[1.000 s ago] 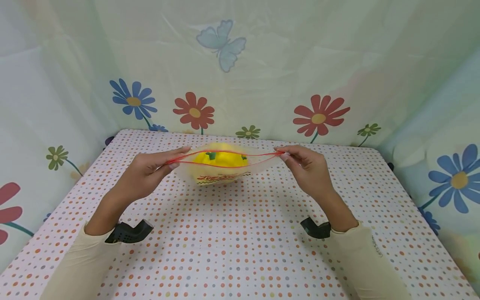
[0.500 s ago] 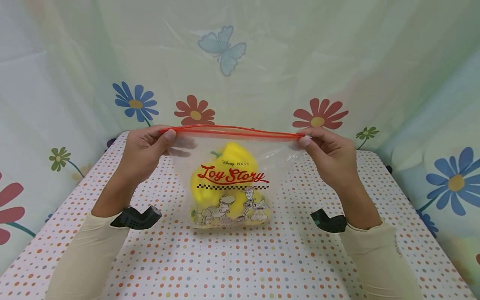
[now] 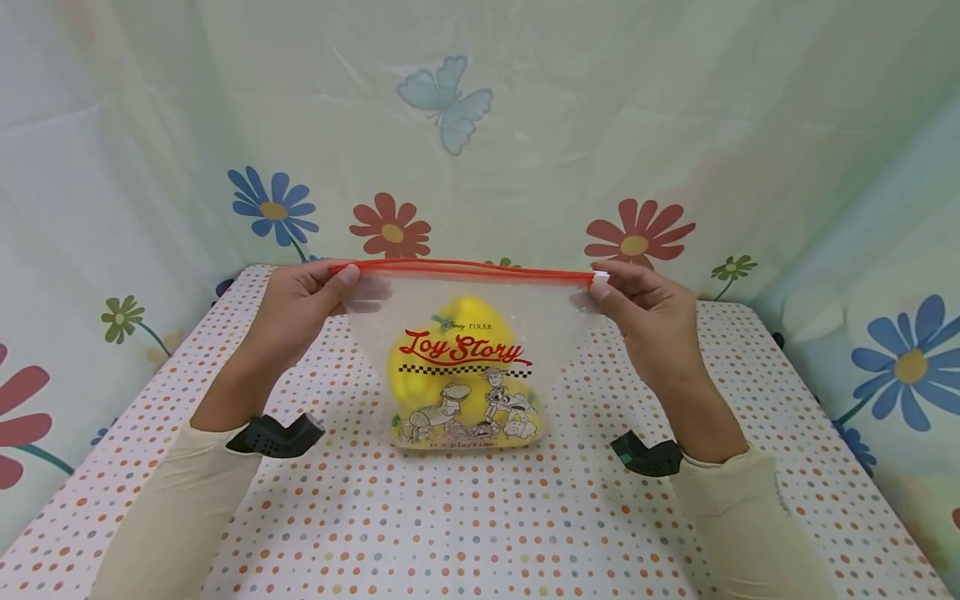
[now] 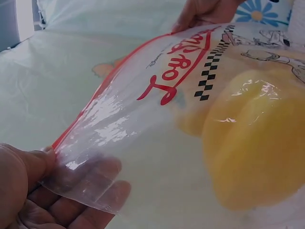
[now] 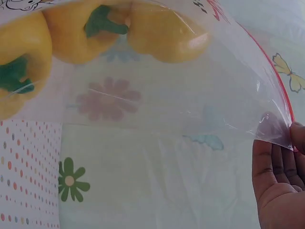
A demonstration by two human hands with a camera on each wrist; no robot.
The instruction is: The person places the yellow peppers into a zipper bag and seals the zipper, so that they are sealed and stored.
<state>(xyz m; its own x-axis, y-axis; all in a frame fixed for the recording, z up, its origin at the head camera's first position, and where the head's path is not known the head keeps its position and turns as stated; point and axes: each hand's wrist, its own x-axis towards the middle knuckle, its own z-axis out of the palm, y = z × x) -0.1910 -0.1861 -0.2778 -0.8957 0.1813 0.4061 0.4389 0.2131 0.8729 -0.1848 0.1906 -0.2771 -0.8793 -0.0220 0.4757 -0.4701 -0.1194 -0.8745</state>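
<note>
A clear slider bag [image 3: 577, 325] with red "Toy Story" lettering is held up, its printed front facing me. Several yellow bell peppers [image 4: 252, 138] with green stems lie inside, seen through the plastic. My left hand [image 3: 300, 308] pinches the left end of the red zip strip [image 3: 465, 268], thumb in front and fingers behind the film. At the other end, my right hand [image 3: 652, 321] pinches the corner beside the white slider [image 3: 601, 277]. The strip stretches between both hands, with a narrow gap along its left part. In the right wrist view, pepper stems [image 5: 102, 21] show through the film.
A dotted cloth [image 3: 480, 525] covers the table under the bag. Behind and on both sides hangs a curtain [image 3: 540, 125] printed with flowers and a butterfly. Black wrist devices [image 3: 277, 437] sit on both forearms.
The bag has turned from its mouth facing up at me to its printed front showing. Both hands rose and spread apart, then came slightly down; the right one shifted a little left.
</note>
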